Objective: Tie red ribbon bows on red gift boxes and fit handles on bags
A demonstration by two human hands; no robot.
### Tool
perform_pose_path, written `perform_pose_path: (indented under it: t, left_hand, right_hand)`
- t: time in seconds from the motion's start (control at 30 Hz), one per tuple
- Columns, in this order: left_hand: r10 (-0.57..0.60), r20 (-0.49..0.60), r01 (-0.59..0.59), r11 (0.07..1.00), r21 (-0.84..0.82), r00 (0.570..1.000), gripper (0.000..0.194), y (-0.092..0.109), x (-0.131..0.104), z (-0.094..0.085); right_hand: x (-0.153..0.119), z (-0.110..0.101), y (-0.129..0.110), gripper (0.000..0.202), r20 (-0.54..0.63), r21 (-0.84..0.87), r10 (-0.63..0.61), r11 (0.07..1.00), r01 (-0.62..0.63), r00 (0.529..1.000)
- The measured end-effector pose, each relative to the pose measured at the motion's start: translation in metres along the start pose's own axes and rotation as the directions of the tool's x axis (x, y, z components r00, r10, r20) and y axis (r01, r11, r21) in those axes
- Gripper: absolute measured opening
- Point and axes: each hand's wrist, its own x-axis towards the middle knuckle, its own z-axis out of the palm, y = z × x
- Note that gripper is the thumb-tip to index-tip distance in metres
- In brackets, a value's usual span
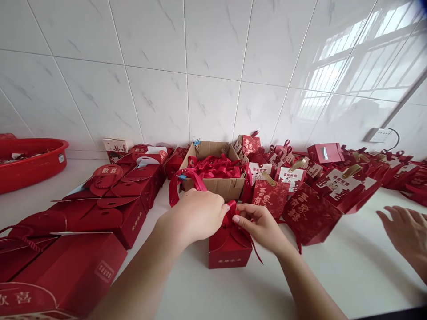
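Note:
A small red gift box (230,255) with pale lettering on its front stands on the white table before me. At its top, my left hand (196,217) is closed with thumb and fingers pinching a red ribbon (231,208). My right hand (258,222) pinches the same ribbon from the other side, thumb against fingers. A thin ribbon end hangs down the box's right side. Just behind my hands stands an open cardboard box (218,189) full of loose red ribbons (216,167), some draped over its left edge. My left hand partly covers that edge.
Red gift boxes (116,218) stand in rows on the left, with a red plastic basin (50,164) beyond. Several red boxes with ribbon loops (313,213) crowd the right. Another person's hand (405,235) is at the far right. A tiled wall (213,102) and power strip (378,134) are behind.

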Motion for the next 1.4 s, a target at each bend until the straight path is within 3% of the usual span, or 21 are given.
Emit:
perform_pose_path:
  t: [0.17,0.3,0.5,0.67,0.77,0.87,1.13,1.27,1.4]
  left_hand:
    - [0.013,0.019,-0.012,1.000,-0.007,1.000,0.042,0.000,0.001,0.002]
    - [0.049,0.038,-0.046,0.996,-0.075,0.998,0.039,-0.009,0.000,0.004]
    - [-0.027,0.148,0.050,0.987,-0.154,0.989,0.037,-0.027,0.000,0.005]
    - [-0.032,0.142,0.066,0.967,-0.246,0.989,0.043,-0.041,0.007,0.033]
    - [-0.004,0.117,0.058,0.882,-0.467,0.993,0.045,-0.049,0.009,0.058]
    - [0.058,0.090,0.022,0.711,-0.703,0.994,0.045,-0.054,0.010,0.076]
    - [0.199,0.035,-0.031,0.317,-0.948,0.979,0.037,-0.059,0.012,0.085]
    - [0.208,0.037,-0.021,0.269,-0.963,0.977,0.035,-0.058,0.011,0.088]
    - [0.152,0.024,-0.028,0.331,-0.943,0.988,0.035,-0.056,0.009,0.088]
  right_hand:
    - [-0.001,0.004,0.000,0.029,-0.015,0.003,-0.012,1.000,0.012,1.000]
    - [0.000,0.006,0.000,0.022,-0.087,-0.018,-0.112,0.994,0.111,0.990]
    - [-0.001,0.001,0.002,0.019,0.006,0.015,-0.125,0.992,0.125,0.992]
    - [-0.001,-0.001,0.006,0.026,0.086,0.111,-0.086,0.991,0.076,0.993]
    - [0.000,-0.002,0.005,0.028,0.130,0.152,-0.091,0.986,0.071,0.987]
    - [0.001,-0.002,0.004,0.029,0.142,0.181,-0.099,0.981,0.072,0.985]
    - [0.003,-0.003,0.007,0.030,0.132,0.139,-0.079,0.988,0.061,0.988]
    - [0.000,-0.003,0.005,0.028,0.143,0.073,-0.072,0.995,0.062,0.987]
    - [-0.001,0.002,0.001,0.025,0.118,-0.066,-0.091,0.993,0.099,0.989]
